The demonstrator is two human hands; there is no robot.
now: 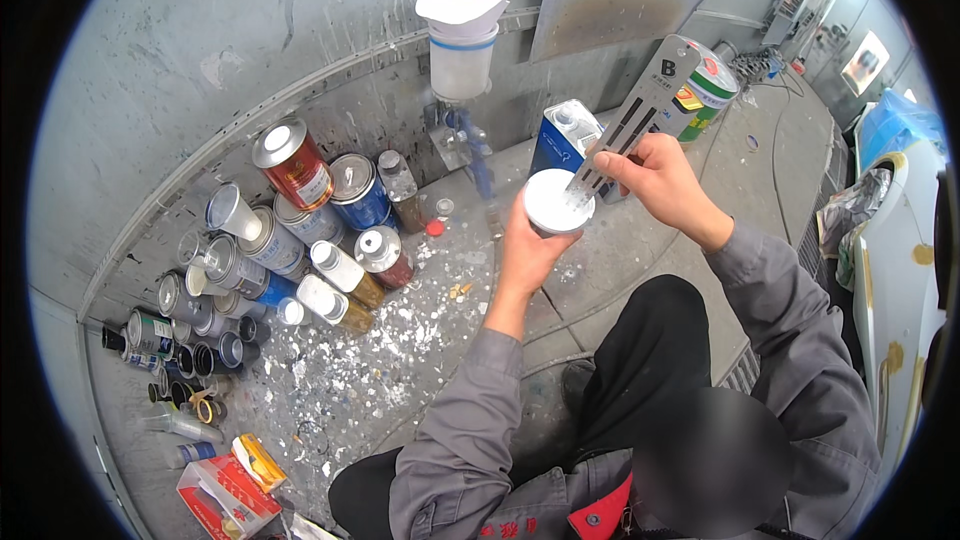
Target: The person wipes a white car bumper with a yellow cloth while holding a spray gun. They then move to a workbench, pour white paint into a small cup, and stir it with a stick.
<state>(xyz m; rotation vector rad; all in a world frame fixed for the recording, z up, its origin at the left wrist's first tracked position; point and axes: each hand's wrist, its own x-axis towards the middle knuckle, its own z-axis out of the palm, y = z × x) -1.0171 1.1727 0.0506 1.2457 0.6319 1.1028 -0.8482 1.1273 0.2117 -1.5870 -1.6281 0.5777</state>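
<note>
My left hand point(535, 252) is wrapped round a white cup point(553, 190) and holds it up off the floor, its open top facing me. White liquid seems to fill the cup, though its depth is hard to judge. Between thumb and fingers, my right hand point(655, 180) pinches a flat grey mixing ruler point(640, 105) with dark slots and printed scales. The ruler slants down to the left, its lower end inside the cup. Just behind the cup stands a blue and white rectangular can point(566, 135). A green and white round tin point(710, 90) is partly hidden by the ruler.
Paint tins point(360, 190), capped bottles point(345, 270) and plastic cups point(232, 212) crowd the floor along the left wall. A spray gun point(468, 145) hangs below a white cup with a paper strainer point(462, 50). A red box point(228, 495) lies lower left; a white car panel point(905, 270) stands right.
</note>
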